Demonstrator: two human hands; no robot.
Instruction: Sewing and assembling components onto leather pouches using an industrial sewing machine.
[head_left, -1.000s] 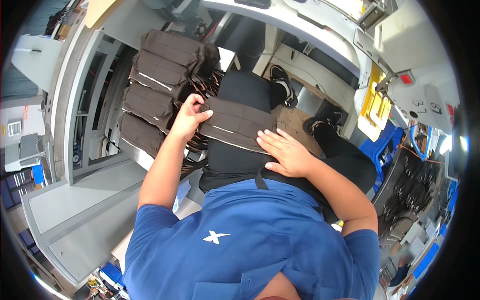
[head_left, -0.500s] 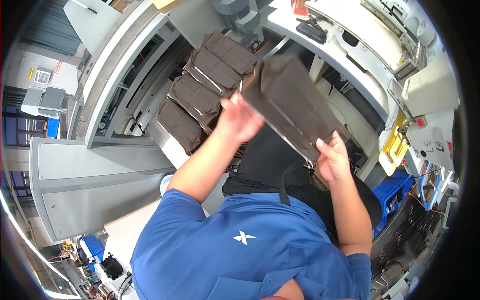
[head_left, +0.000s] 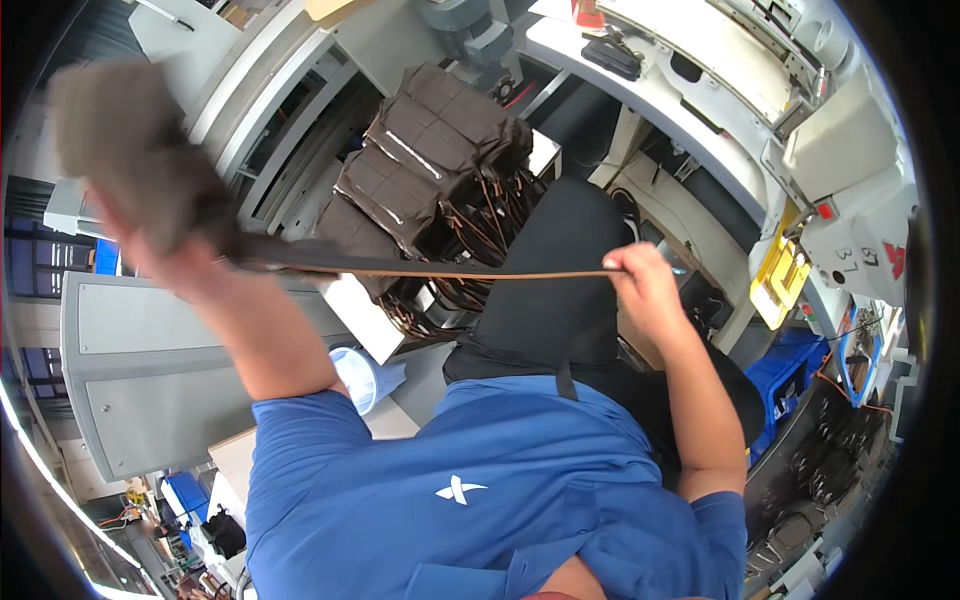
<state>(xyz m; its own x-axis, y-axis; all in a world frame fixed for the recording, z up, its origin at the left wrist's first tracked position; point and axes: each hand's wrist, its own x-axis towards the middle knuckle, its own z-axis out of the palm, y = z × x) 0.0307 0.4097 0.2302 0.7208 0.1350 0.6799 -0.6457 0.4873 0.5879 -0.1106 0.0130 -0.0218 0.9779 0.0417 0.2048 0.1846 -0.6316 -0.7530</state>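
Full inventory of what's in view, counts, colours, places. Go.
Fabric piece: one, dark brown, blurred, in the left hand
Strap: one, black and brown, stretched between the hands
Stacked fabric pieces: at least three, dark brown, left of the legs
Hanging straps: many, black and brown, beside the stack
Bin: one, pale blue, by the left elbow
Cabinet: one, grey, left
Worktop: one, white, upper right
Bracket: one, yellow, right
Tray: one, blue, right
Background clutter: uncountable, mixed colours, edges
Shirt: one, blue, torso
Trousers: one pair, black, legs
Hands: two, bare; left raised, right pinching the strap
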